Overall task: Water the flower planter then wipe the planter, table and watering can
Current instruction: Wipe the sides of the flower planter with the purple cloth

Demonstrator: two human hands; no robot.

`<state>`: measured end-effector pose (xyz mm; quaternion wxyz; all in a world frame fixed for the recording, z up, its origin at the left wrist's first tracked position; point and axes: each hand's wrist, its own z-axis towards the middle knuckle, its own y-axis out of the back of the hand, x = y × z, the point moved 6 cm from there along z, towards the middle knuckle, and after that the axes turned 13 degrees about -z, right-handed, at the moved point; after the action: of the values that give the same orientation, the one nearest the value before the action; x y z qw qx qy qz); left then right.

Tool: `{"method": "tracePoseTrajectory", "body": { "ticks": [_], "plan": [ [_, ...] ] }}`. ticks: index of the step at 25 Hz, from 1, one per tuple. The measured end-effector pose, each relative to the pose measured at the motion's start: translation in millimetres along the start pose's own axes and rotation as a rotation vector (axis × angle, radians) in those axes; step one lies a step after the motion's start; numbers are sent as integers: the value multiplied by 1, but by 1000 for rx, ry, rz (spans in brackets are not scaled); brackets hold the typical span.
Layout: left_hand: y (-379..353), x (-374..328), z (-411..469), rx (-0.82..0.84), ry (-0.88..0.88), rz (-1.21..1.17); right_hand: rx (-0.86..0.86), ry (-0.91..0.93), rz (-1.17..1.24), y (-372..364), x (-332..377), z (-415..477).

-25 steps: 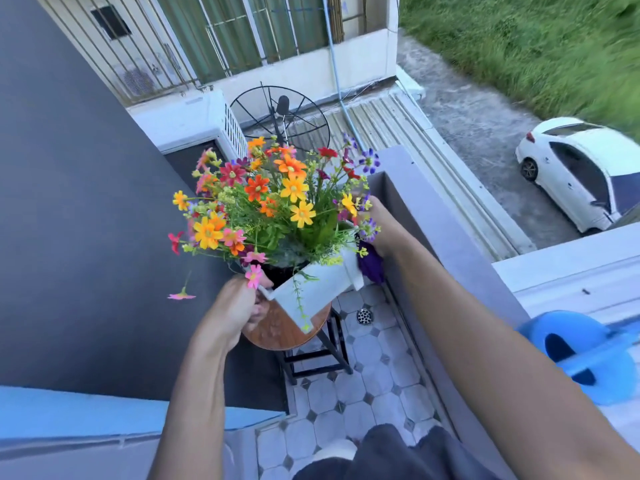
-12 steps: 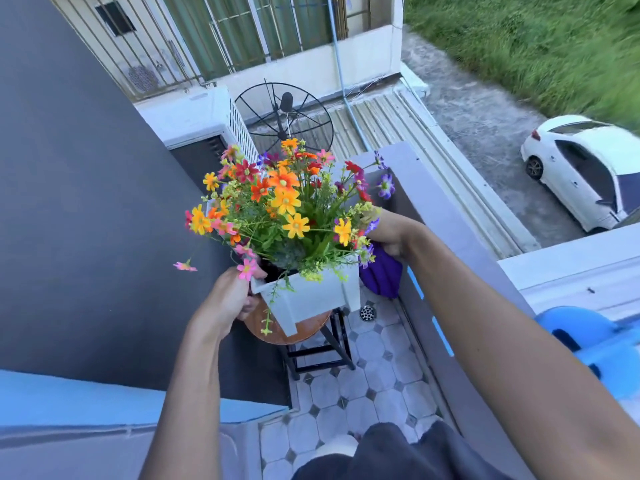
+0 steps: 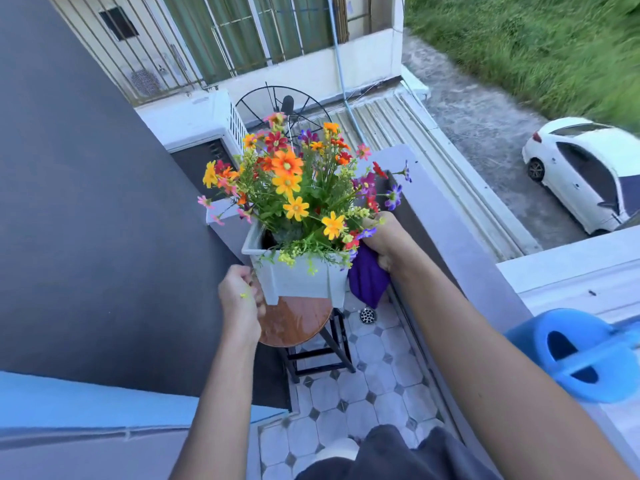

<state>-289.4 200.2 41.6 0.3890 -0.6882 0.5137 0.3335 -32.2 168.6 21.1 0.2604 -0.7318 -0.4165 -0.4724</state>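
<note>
I'm gripping the planter [image 3: 300, 278] with both hands: my left hand [image 3: 240, 299] is clenching its left side, while my right hand [image 3: 388, 242] is pressing a purple cloth [image 3: 367, 282] against its right side. The planter is hanging just above the wet round worktop [image 3: 294, 322]. The blue can [image 3: 581, 355] is sitting on the ledge at right.

The person shows 2 bare forearms, uncovered from wrist to the picture's lower edge, with no sleeve, watch, ring or bracelet showing on either. The left hand [image 3: 240, 301] carries a tiny yellow-green speck on its back. The right hand [image 3: 386, 242] is plain and unmarked. Low in view sits dark grey cloth clothing [image 3: 398, 457], softly creased, probably shorts or trousers.
</note>
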Motion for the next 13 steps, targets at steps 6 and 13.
{"method": "tracePoseTrajectory", "body": {
  "ticks": [6,13],
  "plan": [
    [-41,43,-32,153,22,203,-46,-12,16,-1,6,-7],
    [-76,41,-46,192,-22,384,-136,-30,-45,-11,-18,-3]
  ]
}}
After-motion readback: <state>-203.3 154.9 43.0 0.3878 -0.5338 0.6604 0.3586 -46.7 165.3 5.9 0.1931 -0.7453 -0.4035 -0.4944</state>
